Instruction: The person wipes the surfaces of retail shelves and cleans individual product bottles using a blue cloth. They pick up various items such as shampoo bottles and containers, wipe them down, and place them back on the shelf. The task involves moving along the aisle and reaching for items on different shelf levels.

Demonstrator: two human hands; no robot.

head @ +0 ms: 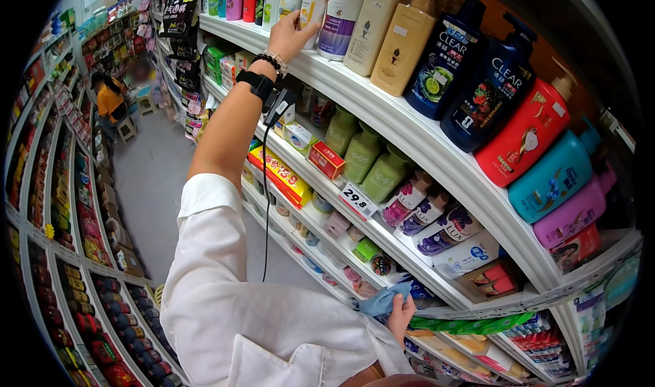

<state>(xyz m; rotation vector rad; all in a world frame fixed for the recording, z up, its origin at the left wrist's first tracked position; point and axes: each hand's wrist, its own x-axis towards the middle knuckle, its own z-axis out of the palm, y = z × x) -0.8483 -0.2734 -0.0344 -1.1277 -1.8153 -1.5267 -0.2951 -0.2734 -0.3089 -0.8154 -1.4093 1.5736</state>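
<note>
My left hand [294, 35], with a beaded bracelet and a black wrist strap, reaches to the top shelf. Its thumb and fingers are closed around the lower part of a white shampoo bottle [313, 9], which stands between other bottles. To its right is a white and purple Lux pump bottle [339, 24], then a tall cream pump bottle [372, 29] and a gold one [401, 44]. Lower right, my right hand [400, 318] holds a crumpled light blue cloth [381, 301] in front of the lower shelves.
Dark blue Clear pump bottles [445, 65] and a red pump bottle [527, 131] line the top shelf. Green bottles [362, 157] stand below. A black cable [265, 203] hangs from the wrist device. Far down the aisle, a person in orange [110, 98] sits near stools.
</note>
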